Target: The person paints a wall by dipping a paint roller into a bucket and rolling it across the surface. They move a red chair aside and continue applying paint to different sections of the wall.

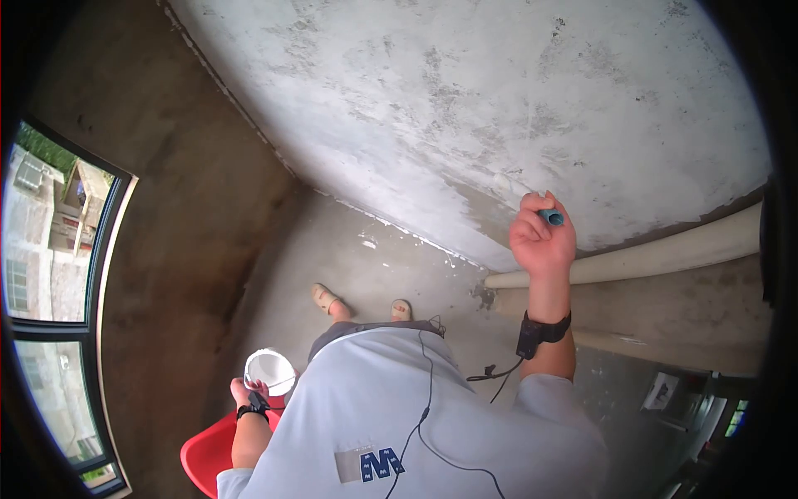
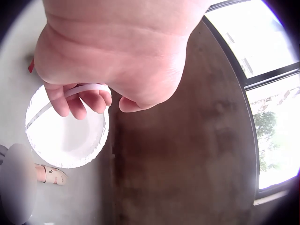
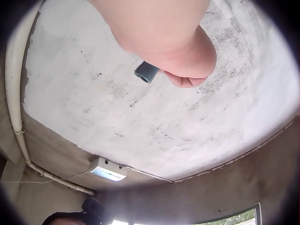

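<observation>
My left hand [image 2: 108,61] has its fingers curled round the thin white handle of a white bucket [image 1: 270,372], down at my left side. The inside of the bucket [image 2: 70,140] looks white, and its rim is ragged with white stuff. Raised up by the wall on the other side, my right hand [image 1: 542,241] grips a tool by its hollow teal handle [image 1: 552,217]. That handle's open end [image 3: 146,71] sticks out of the fist in the right wrist view. Beyond the fingers, a small whitish end overlaps the wall; its shape is blurred.
The wall [image 1: 465,91] is patchy white, with a bare grey strip along its lower edge. A pale pipe [image 1: 665,258] runs along it at the right. A red chair [image 1: 208,453] stands beside the bucket. Left is a brown wall [image 1: 166,208] with a window [image 1: 58,241].
</observation>
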Available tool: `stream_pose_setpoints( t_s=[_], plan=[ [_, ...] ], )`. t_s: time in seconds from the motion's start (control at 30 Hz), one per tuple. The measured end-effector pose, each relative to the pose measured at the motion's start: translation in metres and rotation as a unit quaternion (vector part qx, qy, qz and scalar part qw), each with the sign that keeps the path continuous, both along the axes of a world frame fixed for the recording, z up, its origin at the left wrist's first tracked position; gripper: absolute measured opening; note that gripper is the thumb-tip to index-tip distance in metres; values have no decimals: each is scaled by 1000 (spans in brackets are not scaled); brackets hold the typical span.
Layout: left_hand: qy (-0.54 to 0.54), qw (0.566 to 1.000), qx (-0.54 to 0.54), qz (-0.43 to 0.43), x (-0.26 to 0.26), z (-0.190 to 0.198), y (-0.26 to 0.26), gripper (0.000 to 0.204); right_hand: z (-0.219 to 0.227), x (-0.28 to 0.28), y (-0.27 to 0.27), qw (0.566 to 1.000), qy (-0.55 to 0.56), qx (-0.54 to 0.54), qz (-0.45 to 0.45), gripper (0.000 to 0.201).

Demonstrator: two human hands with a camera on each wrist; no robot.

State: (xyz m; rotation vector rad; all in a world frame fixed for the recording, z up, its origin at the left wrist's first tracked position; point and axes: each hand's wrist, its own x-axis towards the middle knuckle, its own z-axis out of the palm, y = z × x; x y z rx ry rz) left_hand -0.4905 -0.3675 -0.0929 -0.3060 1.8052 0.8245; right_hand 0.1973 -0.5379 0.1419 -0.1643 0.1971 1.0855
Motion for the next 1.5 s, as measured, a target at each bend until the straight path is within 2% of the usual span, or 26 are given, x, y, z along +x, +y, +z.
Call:
stream_pose_setpoints(
  t_s=[0.1, 0.2, 0.33, 0.43, 0.67, 0.73, 0.9, 1.0, 1.1, 1.17, 1.3, 1.5],
  plan=[
    [-8, 1000, 14, -17, -8, -4, 10, 20, -7, 2, 3, 1000, 3, 2, 3, 18],
    [-13, 1000, 19, -18, -6, -4, 15, 23, -34, 12, 10, 999, 31, -30, -4, 19],
    [-11, 1000, 15, -6, 1, 8, 10, 23, -107, 34, 22, 988, 100, -116, -14, 18],
    [0, 1000, 4, 0, -12, 4, 5, 23, -178, 52, 22, 986, 110, -122, -18, 17],
    [26, 999, -21, 15, -25, 24, -13, 23, -256, 53, 39, 975, 141, -172, -8, 16],
    [33, 999, -21, 27, -31, 27, -16, 23, -285, 57, 38, 967, 162, -195, -31, 14],
    [27, 999, -18, 38, -50, 18, -22, 23, -328, 52, 19, 950, 172, -260, -11, 13],
    [39, 997, -23, 58, -48, 19, -24, 22, -338, 46, 22, 945, 165, -283, 14, 11],
    [18, 999, -16, 26, -56, 15, -25, 22, -324, 40, 28, 949, 159, -273, 13, 13],
    [13, 999, -18, 34, -52, 18, -21, 21, -297, 39, 41, 962, 161, -220, -2, 15],
    [17, 999, -15, 35, -31, 20, -8, 23, -230, 30, 65, 973, 113, -201, -27, 16],
    [13, 999, -22, 36, -10, 12, 15, 22, -114, -1, 87, 980, 109, -169, 10, 19]
  ],
)
